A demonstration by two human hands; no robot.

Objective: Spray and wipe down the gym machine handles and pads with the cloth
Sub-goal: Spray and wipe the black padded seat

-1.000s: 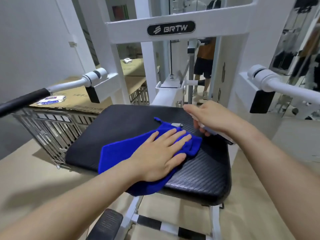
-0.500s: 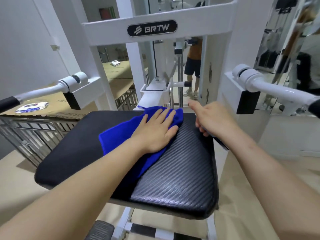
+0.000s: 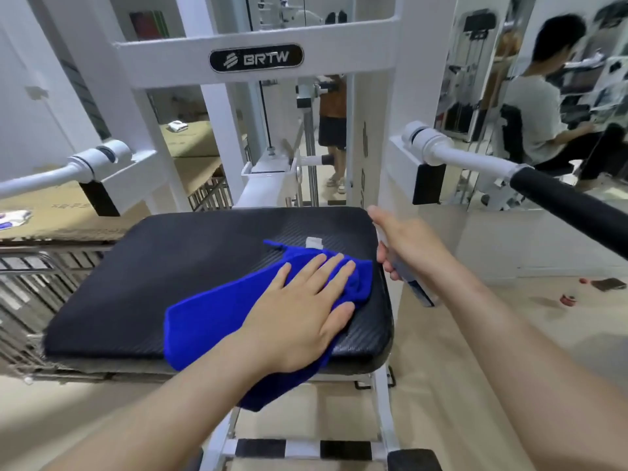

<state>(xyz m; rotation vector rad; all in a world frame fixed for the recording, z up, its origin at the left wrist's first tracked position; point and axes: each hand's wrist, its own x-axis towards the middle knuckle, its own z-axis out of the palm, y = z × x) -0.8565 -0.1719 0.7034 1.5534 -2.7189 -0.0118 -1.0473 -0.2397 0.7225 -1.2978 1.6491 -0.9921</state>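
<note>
A black oval badge (image 3: pixel 256 58) on the white crossbar of the frame (image 3: pixel 407 96) reads "BRTW" in silver, with a striped logo to its left. Dark lettering runs down the right upright, too skewed to read. A packet (image 3: pixel 12 217) with blue print lies at the far left on cardboard (image 3: pixel 61 212); its words are too small to make out.

The black pad (image 3: pixel 170 273) has a fine woven, carbon-like texture and rounded corners. The blue cloth (image 3: pixel 210 317) lies across its near right part and hangs over the near edge, a small white tag (image 3: pixel 313 242) at its far corner. The left hand (image 3: pixel 302 311) lies flat on the cloth, fingers straight and together, pressing it to the pad. The right hand (image 3: pixel 404 243) is just beside the pad's right edge, curled around a bottle (image 3: pixel 416 287) that slants down and toward the camera.

The left handle (image 3: pixel 40 178) and right handle (image 3: pixel 571 212) reach out from the frame on either side, the right one with a black grip.

The floor (image 3: pixel 441 368) is pale beige. A metal rack (image 3: pixel 30 283) stands left of the pad. At the far right a person (image 3: pixel 540 107) sits among other machines, and another person (image 3: pixel 333 117) in dark shorts stands beyond the frame.
</note>
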